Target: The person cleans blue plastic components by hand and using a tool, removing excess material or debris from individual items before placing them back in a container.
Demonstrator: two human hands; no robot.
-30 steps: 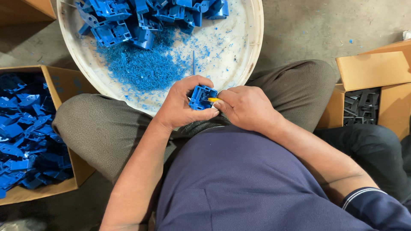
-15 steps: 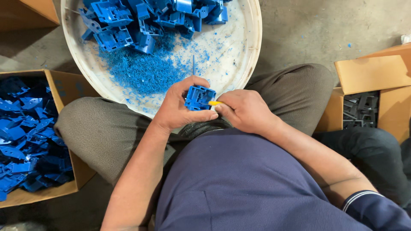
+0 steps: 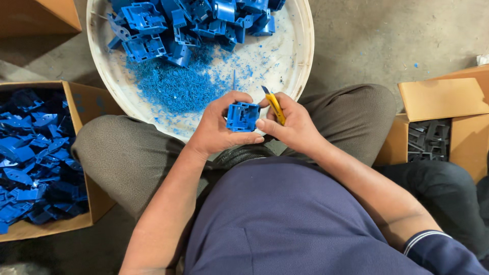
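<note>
- Left hand (image 3: 216,127) grips 1 blue plastic part (image 3: 242,116), now turned face-up.
- Right hand (image 3: 290,125) clasps the yellow knife (image 3: 274,105), blade lifted off the part: trimming paused.

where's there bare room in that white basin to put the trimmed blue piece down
Barest patch: the right part of the white basin, between the blue shavings and the rim, only lightly speckled. The far side is crowded with the heap of blue parts. The left hand holds the blue piece; the right hand holds a yellow knife.
</note>
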